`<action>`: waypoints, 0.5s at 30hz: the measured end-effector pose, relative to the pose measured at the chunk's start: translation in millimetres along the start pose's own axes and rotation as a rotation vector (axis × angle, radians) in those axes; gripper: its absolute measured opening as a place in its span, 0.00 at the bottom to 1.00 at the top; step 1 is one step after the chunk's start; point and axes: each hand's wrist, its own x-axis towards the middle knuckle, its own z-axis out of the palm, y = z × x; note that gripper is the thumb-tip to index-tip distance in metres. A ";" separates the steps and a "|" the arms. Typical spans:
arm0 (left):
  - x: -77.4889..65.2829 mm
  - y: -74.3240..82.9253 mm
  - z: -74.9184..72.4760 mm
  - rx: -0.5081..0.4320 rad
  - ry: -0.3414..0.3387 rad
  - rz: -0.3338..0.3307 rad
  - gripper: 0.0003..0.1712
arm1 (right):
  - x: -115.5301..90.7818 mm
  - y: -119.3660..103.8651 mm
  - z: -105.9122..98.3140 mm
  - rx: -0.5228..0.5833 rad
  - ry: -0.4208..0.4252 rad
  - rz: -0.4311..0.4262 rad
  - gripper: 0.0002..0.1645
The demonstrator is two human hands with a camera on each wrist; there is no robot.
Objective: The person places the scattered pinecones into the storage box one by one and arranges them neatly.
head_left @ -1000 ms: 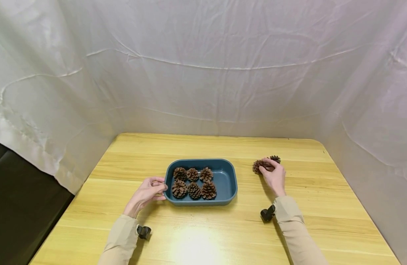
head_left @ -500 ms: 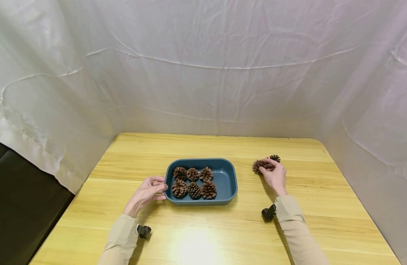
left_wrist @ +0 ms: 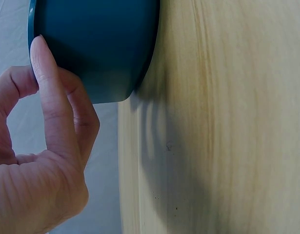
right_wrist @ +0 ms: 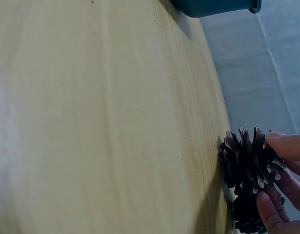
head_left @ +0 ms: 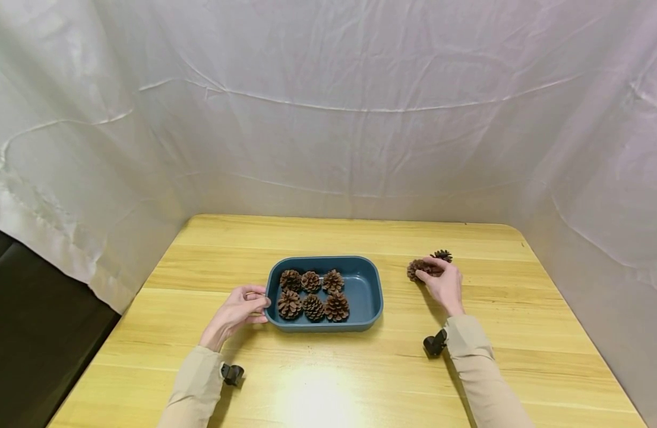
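Observation:
In the head view, a dark teal rectangular dish (head_left: pixel 366 300) holds several brown pine cones (head_left: pixel 313 307) on its left and middle, with bare floor at its right end. My left hand (head_left: pixel 233 312) pinches the dish's left rim; in the left wrist view the thumb lies over the wall (left_wrist: pixel 101 44) and fingers sit behind it. Right of the dish, my right hand (head_left: pixel 445 285) pinches a pine cone (head_left: pixel 416 270) between thumb and fingers. Close by it is another pine cone (head_left: pixel 442 255), partly hidden by the hand; the right wrist view shows a darker cone (right_wrist: pixel 247 214) beside the pinched one.
The pale wooden table (head_left: pixel 328 238) carries everything. White cloth (head_left: pixel 360 119) hangs behind it and at both sides. A dark surface (head_left: pixel 34 327) lies past the left edge. Each sleeve has a small black wrist camera (head_left: pixel 434 343).
The right hand has shifted very slightly, and a bit more of the farther pine cone shows behind it. The left hand and the dish have stayed still.

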 end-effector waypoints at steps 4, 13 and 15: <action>-0.1 0.1 0.1 0.003 0.000 -0.001 0.26 | -0.4 0.0 0.6 -0.004 0.001 -0.005 0.24; 0.0 0.3 0.1 0.014 -0.001 -0.003 0.26 | -0.4 -1.0 0.7 -0.005 0.007 -0.016 0.23; 0.0 0.6 0.2 0.014 0.000 -0.005 0.26 | -0.6 -3.0 1.1 -0.007 0.016 -0.024 0.23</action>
